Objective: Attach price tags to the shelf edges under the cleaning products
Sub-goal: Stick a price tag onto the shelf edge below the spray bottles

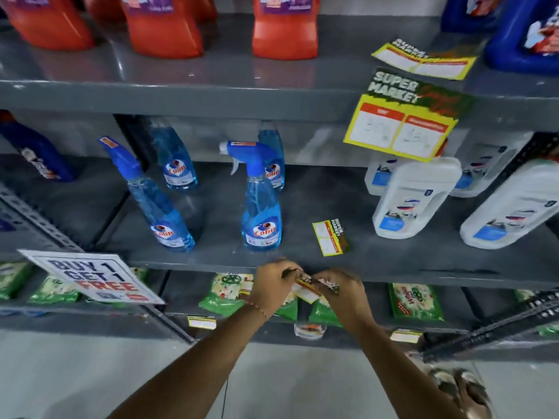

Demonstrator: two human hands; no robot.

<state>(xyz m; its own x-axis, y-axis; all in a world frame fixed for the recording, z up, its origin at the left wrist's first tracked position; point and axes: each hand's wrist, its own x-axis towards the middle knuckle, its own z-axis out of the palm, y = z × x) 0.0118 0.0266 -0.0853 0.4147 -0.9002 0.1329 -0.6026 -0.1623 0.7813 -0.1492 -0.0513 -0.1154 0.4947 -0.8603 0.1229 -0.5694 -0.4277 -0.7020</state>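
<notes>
Holding a small price tag (305, 287) between both hands, I have it just in front of the grey metal shelf edge (211, 267) below the blue spray bottles. My left hand (273, 287) has its fingers curled closed on the tag's left end, and my right hand (344, 290) pinches the right end, so the tag spans the narrow gap between them. It looks like thin printed card, yellow-bordered with red and white panels and a dark strip; motion blur hides the print.

A second small tag (331, 237) of the same design lies flat on the shelf surface, up and to the right of my hands, between the front spray bottle (261, 207) and the white jugs (414, 198). Two larger cards (405, 119) marked SUPER MARKET sit on the shelf above, one hanging over its edge, the other flat behind it.

I count four clear blue trigger spray bottles, slim and tapered, and at least four white plastic jugs with moulded handles. Orange jugs (284, 28) stand on the top shelf; I see three at the front, with more partly hidden behind. Green crinkled packets (416, 302) fill the lower shelf, whose edge carries two small yellow tags (202, 322). A white BUY 1 GET 1 FREE sign (90, 278) hangs at the left.
</notes>
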